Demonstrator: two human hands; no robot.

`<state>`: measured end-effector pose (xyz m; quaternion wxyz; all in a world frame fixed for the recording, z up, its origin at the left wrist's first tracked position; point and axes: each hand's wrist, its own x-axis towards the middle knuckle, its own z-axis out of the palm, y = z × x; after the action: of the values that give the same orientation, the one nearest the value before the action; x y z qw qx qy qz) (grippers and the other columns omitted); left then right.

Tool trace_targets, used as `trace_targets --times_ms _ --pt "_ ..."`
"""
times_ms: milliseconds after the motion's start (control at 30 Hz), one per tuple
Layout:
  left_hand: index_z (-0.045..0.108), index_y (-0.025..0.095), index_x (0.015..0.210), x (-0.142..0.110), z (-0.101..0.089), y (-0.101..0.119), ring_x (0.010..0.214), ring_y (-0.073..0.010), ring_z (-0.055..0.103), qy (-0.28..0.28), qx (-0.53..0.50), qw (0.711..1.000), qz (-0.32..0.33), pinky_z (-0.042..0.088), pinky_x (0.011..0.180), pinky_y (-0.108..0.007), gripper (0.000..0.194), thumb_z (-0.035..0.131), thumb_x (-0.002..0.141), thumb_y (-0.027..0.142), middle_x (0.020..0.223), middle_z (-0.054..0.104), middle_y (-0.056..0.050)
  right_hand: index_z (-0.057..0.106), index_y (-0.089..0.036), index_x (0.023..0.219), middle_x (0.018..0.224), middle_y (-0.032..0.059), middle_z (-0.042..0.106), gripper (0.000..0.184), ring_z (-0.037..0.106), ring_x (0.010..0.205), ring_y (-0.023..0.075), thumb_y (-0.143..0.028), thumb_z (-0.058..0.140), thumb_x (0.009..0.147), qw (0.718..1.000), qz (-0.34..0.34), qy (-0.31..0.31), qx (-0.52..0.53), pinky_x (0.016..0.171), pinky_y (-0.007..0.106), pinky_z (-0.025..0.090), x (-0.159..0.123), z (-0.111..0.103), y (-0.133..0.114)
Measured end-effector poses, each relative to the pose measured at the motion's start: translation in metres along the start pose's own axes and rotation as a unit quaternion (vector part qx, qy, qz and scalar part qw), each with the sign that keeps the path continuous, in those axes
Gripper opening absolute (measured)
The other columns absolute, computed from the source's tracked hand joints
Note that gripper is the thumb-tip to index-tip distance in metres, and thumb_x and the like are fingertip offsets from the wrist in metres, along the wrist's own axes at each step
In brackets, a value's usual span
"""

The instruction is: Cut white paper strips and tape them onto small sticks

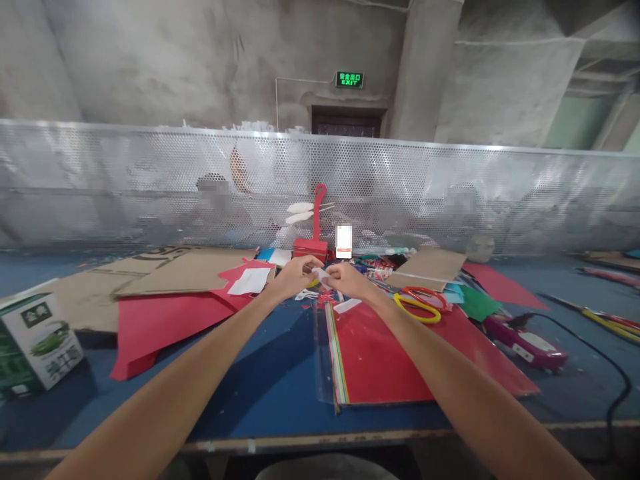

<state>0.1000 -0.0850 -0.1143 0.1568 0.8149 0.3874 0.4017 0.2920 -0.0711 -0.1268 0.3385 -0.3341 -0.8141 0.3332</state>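
Paper scrap (322, 274) — angled crosswise, left hand (302, 269) to right hand (346, 277).

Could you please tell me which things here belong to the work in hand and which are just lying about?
In use: white piece, between left hand and right hand.
Probably lying about: green-and-white carton, purple device.

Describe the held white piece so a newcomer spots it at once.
Over the blue table, look to where the left hand and right hand nearly meet. The small white piece is between them. Unlike the white sheet and white strip nearby, it is held, not lying down.
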Motion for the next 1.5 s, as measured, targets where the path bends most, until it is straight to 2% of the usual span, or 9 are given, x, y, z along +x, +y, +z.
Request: trace_targets --times_ms 200,567,800,900,1033,1133,1267,1400,1500 --pt "0.068 0.016 0.101 0.001 0.000 0.004 0.085 -0.0199 0.066 0.002 0.021 1.000 -0.001 0.050 0.076 -0.030 0.028 0.053 0.080 0.027 0.095 0.071 -0.007 0.063 -0.015 0.080 0.079 0.0053 0.073 0.014 0.069 0.076 0.0205 -0.027 0.058 0.083 1.000 -0.012 -0.011 -0.007 0.065 0.024 0.048 0.001 0.001 0.001" --pt "0.068 0.016 0.093 0.000 -0.001 0.001 0.072 -0.0181 0.064 -0.001 0.055 0.998 0.006 0.046 0.065 -0.027 0.025 0.050 0.082 0.030 0.082 0.070 -0.005 0.066 -0.014 0.080 0.072 0.0048 0.069 0.015 0.065 0.067 0.0169 -0.027 0.059 0.080 0.998 -0.026 0.048 -0.027 0.061 0.024 0.045 0.001 -0.001 -0.002" --pt "0.068 0.019 0.080 -0.005 -0.003 0.014 0.064 -0.0171 0.059 -0.009 0.113 0.994 -0.003 0.041 0.058 -0.025 0.019 0.055 0.078 0.033 0.071 0.067 -0.003 0.063 -0.017 0.086 0.073 0.0027 0.068 0.012 0.063 0.066 0.0161 -0.027 0.059 0.079 0.993 -0.029 0.053 -0.105 0.059 0.023 0.042 -0.001 -0.003 0.000" --pt "0.067 0.019 0.072 -0.005 -0.003 0.012 0.061 -0.0160 0.057 -0.006 0.106 0.994 -0.007 0.041 0.056 -0.024 0.014 0.058 0.074 0.030 0.066 0.064 -0.002 0.058 -0.020 0.092 0.073 -0.0003 0.066 0.015 0.060 0.067 0.0151 -0.024 0.061 0.078 0.979 -0.060 0.089 -0.174 0.062 0.023 0.040 -0.004 -0.003 -0.004" --pt "0.066 0.019 0.068 -0.003 -0.002 0.005 0.060 -0.0139 0.057 -0.026 0.044 0.999 -0.013 0.041 0.055 -0.023 0.007 0.059 0.067 0.020 0.065 0.064 0.000 0.057 -0.021 0.094 0.087 0.0015 0.066 0.026 0.060 0.079 0.0172 -0.025 0.069 0.072 0.958 -0.147 0.047 -0.243 0.069 0.024 0.038 -0.007 0.000 -0.013" --pt "0.066 0.018 0.069 0.000 -0.002 0.001 0.061 -0.0136 0.058 -0.066 -0.028 0.996 -0.052 0.043 0.055 -0.022 0.010 0.058 0.063 0.018 0.067 0.065 0.000 0.059 -0.020 0.092 0.090 0.0031 0.067 0.023 0.060 0.082 0.0185 -0.021 0.070 0.072 0.944 -0.178 0.032 -0.277 0.071 0.024 0.036 -0.006 0.001 -0.016" --pt "0.066 0.017 0.073 0.000 -0.003 0.002 0.060 -0.0138 0.059 -0.085 -0.104 0.979 -0.154 0.043 0.056 -0.024 0.014 0.062 0.065 0.028 0.068 0.065 -0.001 0.064 -0.020 0.090 0.088 0.0045 0.068 0.009 0.061 0.081 0.0187 -0.020 0.062 0.081 0.939 -0.170 0.051 -0.294 0.072 0.025 0.036 -0.004 -0.002 -0.015" --pt "0.066 0.016 0.073 -0.003 -0.006 0.010 0.064 -0.0139 0.060 -0.071 -0.137 0.965 -0.212 0.044 0.060 -0.025 0.017 0.066 0.063 0.030 0.072 0.067 -0.002 0.066 -0.021 0.096 0.095 0.0060 0.068 0.013 0.062 0.089 0.0199 -0.021 0.059 0.085 0.930 -0.181 0.050 -0.315 0.078 0.027 0.038 -0.004 -0.005 -0.015" --pt "0.066 0.016 0.073 -0.006 -0.007 0.013 0.065 -0.0139 0.060 -0.065 -0.160 0.957 -0.234 0.044 0.061 -0.025 0.018 0.068 0.062 0.031 0.073 0.067 -0.002 0.062 -0.020 0.106 0.103 0.0071 0.067 0.026 0.060 0.098 0.0211 -0.015 0.063 0.080 0.920 -0.206 0.023 -0.331 0.084 0.028 0.039 -0.007 -0.005 -0.017"
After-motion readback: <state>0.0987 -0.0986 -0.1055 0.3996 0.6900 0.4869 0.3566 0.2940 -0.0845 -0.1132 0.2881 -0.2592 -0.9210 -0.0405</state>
